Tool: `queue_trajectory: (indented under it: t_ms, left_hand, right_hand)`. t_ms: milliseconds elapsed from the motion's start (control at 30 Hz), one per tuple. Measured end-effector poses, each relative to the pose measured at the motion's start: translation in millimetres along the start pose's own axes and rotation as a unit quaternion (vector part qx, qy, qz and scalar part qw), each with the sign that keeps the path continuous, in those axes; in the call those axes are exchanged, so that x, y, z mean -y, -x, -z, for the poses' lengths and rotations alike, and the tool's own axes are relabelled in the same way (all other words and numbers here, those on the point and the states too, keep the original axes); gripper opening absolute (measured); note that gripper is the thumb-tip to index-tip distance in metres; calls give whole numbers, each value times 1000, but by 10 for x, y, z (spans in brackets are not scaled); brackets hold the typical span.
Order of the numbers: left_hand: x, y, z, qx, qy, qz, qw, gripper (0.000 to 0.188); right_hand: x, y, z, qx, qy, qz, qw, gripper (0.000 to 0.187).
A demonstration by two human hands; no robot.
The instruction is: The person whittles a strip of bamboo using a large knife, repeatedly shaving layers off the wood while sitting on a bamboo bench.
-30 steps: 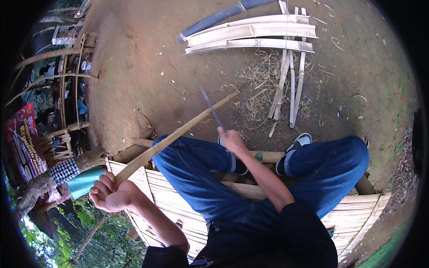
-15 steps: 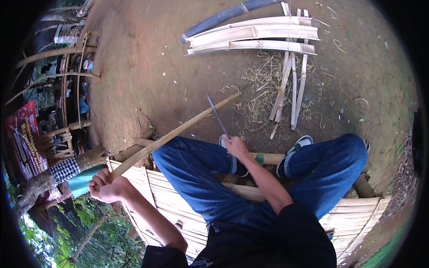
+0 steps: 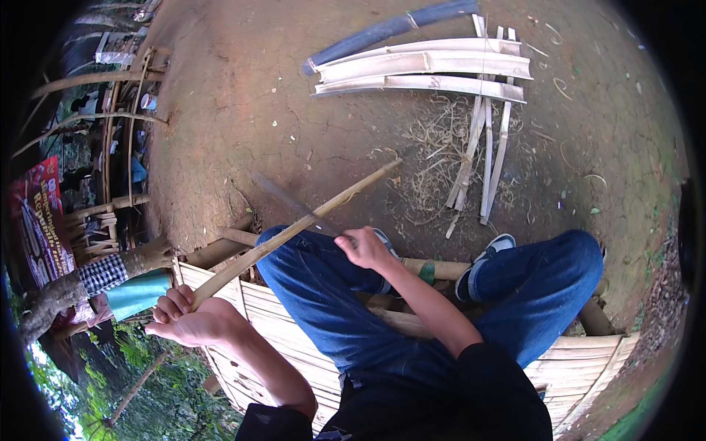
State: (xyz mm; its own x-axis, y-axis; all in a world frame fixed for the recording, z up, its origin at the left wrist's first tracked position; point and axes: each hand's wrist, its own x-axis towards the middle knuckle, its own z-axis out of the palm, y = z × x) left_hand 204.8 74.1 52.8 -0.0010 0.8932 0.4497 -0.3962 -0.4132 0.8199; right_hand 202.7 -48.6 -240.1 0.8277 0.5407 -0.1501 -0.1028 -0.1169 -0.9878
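A long pale bamboo strip (image 3: pixel 294 226) slants up and to the right across my left knee. Its lower end is gripped by my left hand (image 3: pixel 193 317), with the fingers curled round it. My right hand (image 3: pixel 362 248) is closed round the handle of a long-bladed knife (image 3: pixel 285 195). The blade points up and left and crosses the strip near its middle; motion blurs it somewhat. A thin curl of shaving clings to the strip beyond the blade.
Split bamboo halves (image 3: pixel 426 66) lie on the ground ahead, across several narrow slats (image 3: pixel 488 158). Curly shavings (image 3: pixel 426 158) are heaped beside them. I sit on a bamboo-slat bench (image 3: pixel 353 360). A teal cloth (image 3: pixel 138 294) and a checked cloth (image 3: pixel 105 275) are at the left.
The knife has come back toward me along the strip, its blade swinging to the left. My right hand has moved left and slightly down. A shaving now curls from the strip.
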Motion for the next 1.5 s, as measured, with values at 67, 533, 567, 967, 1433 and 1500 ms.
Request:
queue_trajectory:
  t_ms: [67,533,567,967,1433,1500]
  left_hand:
    - [41,-98,27,-13,6,5,1000,39]
    - [36,29,138,-5,-59,-37,998,39]
    - [22,54,114,-4,-54,-39,998,39]
    - [-35,151,93,6,-32,-47,998,38]
    - [-3,142,176,0,-40,-60,997,38]
    - [-33,184,95,1,-35,-58,998,38]
  right_hand:
    - [-266,127,-24,-64,-5,-29,997,53]
    - [528,124,-79,25,96,94,991,55]
    - [369,173,-102,-12,47,62,997,55]
    - [750,314,-31,32,-2,25,999,56]
    - [510,278,-22,4,-6,-89,996,59]
    - [589,264,-27,-2,-7,18,1000,53]
